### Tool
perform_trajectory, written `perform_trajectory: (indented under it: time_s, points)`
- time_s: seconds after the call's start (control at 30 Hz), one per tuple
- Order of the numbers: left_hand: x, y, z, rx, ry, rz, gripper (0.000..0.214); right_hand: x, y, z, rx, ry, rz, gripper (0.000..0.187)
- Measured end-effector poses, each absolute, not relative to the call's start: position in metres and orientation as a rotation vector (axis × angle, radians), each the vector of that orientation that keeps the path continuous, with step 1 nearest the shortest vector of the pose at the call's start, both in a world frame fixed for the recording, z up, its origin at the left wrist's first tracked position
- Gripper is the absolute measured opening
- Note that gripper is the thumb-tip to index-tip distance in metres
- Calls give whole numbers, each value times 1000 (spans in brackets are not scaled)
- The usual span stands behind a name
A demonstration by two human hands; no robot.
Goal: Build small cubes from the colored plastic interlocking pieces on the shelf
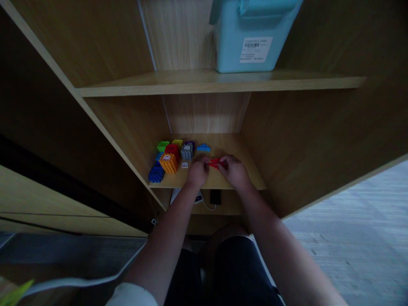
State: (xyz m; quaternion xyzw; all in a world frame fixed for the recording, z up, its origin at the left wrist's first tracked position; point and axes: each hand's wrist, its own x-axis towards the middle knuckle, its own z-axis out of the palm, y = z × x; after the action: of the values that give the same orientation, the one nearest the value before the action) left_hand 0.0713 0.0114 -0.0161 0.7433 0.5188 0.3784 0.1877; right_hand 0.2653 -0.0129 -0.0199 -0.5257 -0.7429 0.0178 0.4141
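On the lower shelf my left hand (198, 171) and my right hand (235, 170) face each other, fingers curled and closed. Between them is a small red plastic interlocking piece (214, 163), gripped at its left end by the left fingers and at its right end by the right. Whether it is one piece or two joined ones I cannot tell. Behind the hands lies a light blue piece (203, 147). Left of my left hand stand an orange block stack (168, 163), a grey stack (187, 152), a red stack (172, 150) and a dark blue stack (156, 173).
Green pieces (163, 146) and yellow pieces (177, 143) sit behind the stacks. A small white label (185, 165) lies in front of the grey one. Overhead, the upper shelf board (191, 86) carries a light blue bin (248, 46). A black box (216, 196) and a cable rest below.
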Motion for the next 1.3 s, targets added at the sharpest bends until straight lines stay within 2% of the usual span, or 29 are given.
perform_trajectory:
  time_s: [0.2,0.87,1.3]
  points:
    - [71,13,-20,2068,1448,1079,26,266,-17,-20,-1324,-1937,113,13]
    - [72,9,-15,2042,1472,1039,26,264,-18,-17,-1389,-1979,159,12]
    - [71,9,-18,2080,1464,1069,23,265,-15,-20,-1460,-1962,34,30]
